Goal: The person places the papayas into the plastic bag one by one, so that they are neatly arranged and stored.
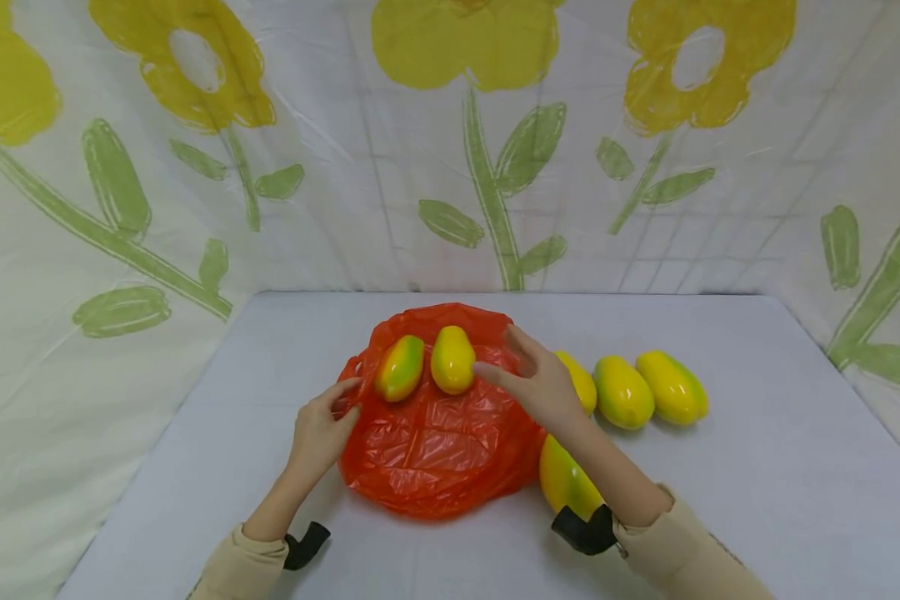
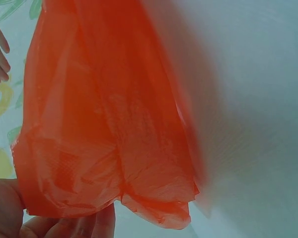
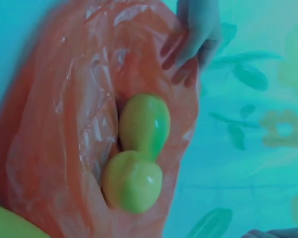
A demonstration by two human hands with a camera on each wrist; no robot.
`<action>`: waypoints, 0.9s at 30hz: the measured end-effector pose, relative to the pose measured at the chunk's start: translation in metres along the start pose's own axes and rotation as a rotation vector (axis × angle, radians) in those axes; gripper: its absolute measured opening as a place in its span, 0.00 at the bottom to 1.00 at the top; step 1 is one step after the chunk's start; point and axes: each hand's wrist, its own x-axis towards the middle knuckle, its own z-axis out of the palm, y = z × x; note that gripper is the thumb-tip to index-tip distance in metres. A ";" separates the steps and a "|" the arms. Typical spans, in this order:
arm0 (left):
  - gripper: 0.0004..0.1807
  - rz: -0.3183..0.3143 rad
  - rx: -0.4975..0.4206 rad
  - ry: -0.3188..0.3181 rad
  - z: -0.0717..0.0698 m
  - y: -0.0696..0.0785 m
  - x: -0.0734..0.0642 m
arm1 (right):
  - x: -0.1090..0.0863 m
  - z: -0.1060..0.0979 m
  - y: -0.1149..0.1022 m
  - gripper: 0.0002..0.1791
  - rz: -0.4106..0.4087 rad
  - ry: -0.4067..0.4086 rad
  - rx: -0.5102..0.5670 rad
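A red plastic bag (image 1: pixel 438 442) lies spread on the table with its mouth facing up. Two yellow-green papayas, the left papaya (image 1: pixel 401 369) and the right papaya (image 1: pixel 453 360), rest on the bag's far part, close together. My left hand (image 1: pixel 322 429) holds the bag's left edge; in the left wrist view its thumb and fingers (image 2: pixel 105 222) are at the rim, partly behind the plastic. Over the bag's right side, my right hand (image 1: pixel 543 383) has its fingers apart and holds nothing. Its thumb tip is right beside the right papaya in the head view.
Right of the bag are more papayas: one papaya (image 1: pixel 582 383) partly behind my right hand, two side by side, a papaya (image 1: pixel 624 392) and another papaya (image 1: pixel 672 387), and a nearer papaya (image 1: pixel 566 479) partly under my forearm. A flowered curtain (image 1: pixel 330 208) hangs behind the white table (image 1: pixel 780 500).
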 end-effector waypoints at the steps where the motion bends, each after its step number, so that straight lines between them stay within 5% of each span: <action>1: 0.20 -0.003 0.000 -0.002 0.000 0.000 0.000 | -0.003 -0.001 0.000 0.47 -0.004 -0.001 0.002; 14: 0.20 -0.001 0.007 -0.008 0.000 -0.002 -0.001 | -0.030 -0.004 0.022 0.48 -0.011 -0.013 -0.032; 27: 0.20 -0.006 0.002 -0.014 0.000 0.000 -0.001 | -0.051 -0.011 0.045 0.46 0.051 0.061 0.047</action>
